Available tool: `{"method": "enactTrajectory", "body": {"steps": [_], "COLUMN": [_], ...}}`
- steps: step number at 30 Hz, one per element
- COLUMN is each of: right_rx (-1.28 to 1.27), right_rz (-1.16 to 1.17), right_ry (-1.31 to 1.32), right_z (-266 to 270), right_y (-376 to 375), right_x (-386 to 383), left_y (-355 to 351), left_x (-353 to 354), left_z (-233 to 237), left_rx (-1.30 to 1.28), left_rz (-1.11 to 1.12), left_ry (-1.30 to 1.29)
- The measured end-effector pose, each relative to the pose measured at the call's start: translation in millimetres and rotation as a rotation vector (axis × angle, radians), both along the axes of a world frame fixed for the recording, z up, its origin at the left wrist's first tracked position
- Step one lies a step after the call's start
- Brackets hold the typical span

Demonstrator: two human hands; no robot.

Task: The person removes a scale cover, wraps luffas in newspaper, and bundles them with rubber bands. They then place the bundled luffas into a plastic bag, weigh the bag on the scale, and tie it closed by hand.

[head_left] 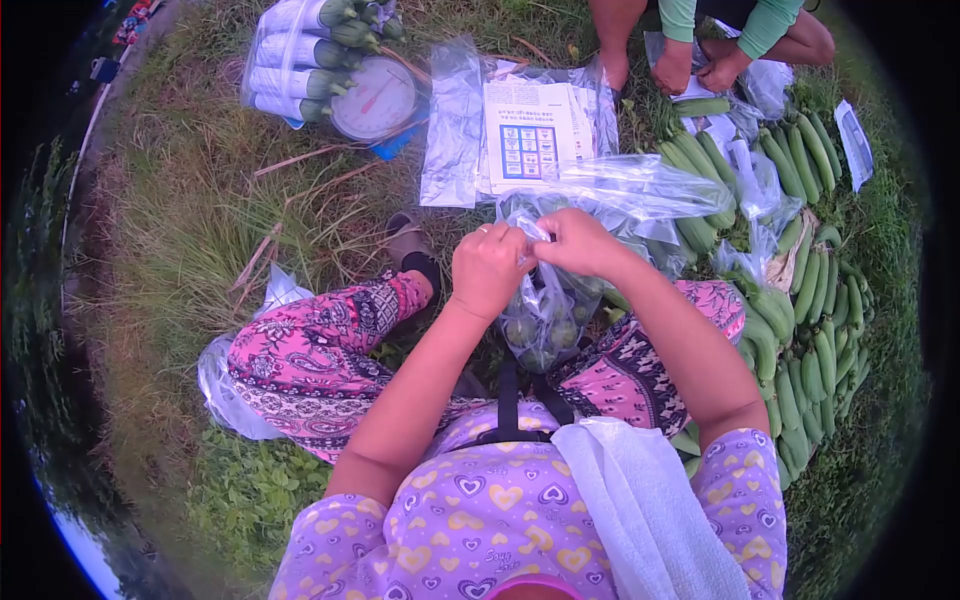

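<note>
Between my knees stands a clear plastic bag [543, 325] with several green gourds inside, their rounded ends showing through the film. My left hand [488, 265] pinches the gathered top of this bag, fingers curled. Close against it, my right hand [578, 243] is also closed on the bag's neck, thumb and fingers pressed together. The fingertips nearly meet, so the exact grip on the film is partly hidden. Just beyond my hands, loose clear plastic [640, 185] spreads over papers and gourds.
Long green gourds [825, 350] lie in rows at right. Ahead are printed papers [540, 130] and plastic sheets [452, 125]. A round dial scale [373, 98] stands beside a packed bag of paper-wrapped gourds [300, 60]. Another person's hands [695, 72], with green sleeves, work at upper right.
</note>
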State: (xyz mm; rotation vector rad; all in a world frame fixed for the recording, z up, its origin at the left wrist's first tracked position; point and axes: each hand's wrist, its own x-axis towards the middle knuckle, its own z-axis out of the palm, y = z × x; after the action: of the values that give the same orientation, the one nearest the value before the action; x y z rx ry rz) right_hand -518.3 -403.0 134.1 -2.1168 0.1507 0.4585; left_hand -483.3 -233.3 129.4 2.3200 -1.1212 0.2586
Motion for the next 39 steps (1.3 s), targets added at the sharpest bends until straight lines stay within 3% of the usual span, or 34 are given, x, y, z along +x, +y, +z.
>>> {"method": "enactTrajectory", "body": {"steps": [1, 4, 7, 10, 13, 16, 23, 28, 34, 39], "right_rx": [-0.039, 0.124, 0.289, 0.597, 0.642, 0.397, 0.149, -0.005, -0.442, -0.532], "right_rz": [0.023, -0.048, -0.109, -0.242, -0.281, -0.185, 0.008, 0.147, 0.356, 0.284], "right_ry": [-0.003, -0.512, -0.586, -0.479, -0.2, -0.157, -0.274, -0.482, -0.46, -0.375], "right_z": [-0.4, -17.1, -25.0, -26.1, -5.2, 4.7, 1.9, 2.2, -37.1, -43.7], "right_y": [2.1, 9.9, 13.8, 21.9, 19.2, 15.5, -1.0, -7.4, -11.6, -7.5], "right_x": [-1.5, -8.5, -13.0, -15.7, -18.0, -19.1, -5.4, 16.9, 35.0, 48.1], "left_y": [1.1, -0.1, 0.1, 1.0, 2.9, 4.0, 3.8, 3.1, 15.3, 21.8], "left_x": [0.4, 0.3, -0.2, -1.3, 0.0, -1.4, -7.9, -29.7, -76.8, -84.8], "left_z": [-1.7, -10.9, -15.8, -15.0, -16.1, -13.6, 12.9, 2.9, -11.3, -19.5], "left_rx": [-0.006, -0.086, -0.131, -0.117, -0.114, -0.08, 0.186, 0.345, 0.477, 0.469], "left_rz": [0.011, 0.095, 0.136, 0.137, 0.105, 0.085, 0.039, -0.006, -0.081, -0.099], "left_ry": [0.012, 0.142, 0.232, 0.236, 0.262, 0.267, 0.233, 0.172, 0.29, 0.375]}}
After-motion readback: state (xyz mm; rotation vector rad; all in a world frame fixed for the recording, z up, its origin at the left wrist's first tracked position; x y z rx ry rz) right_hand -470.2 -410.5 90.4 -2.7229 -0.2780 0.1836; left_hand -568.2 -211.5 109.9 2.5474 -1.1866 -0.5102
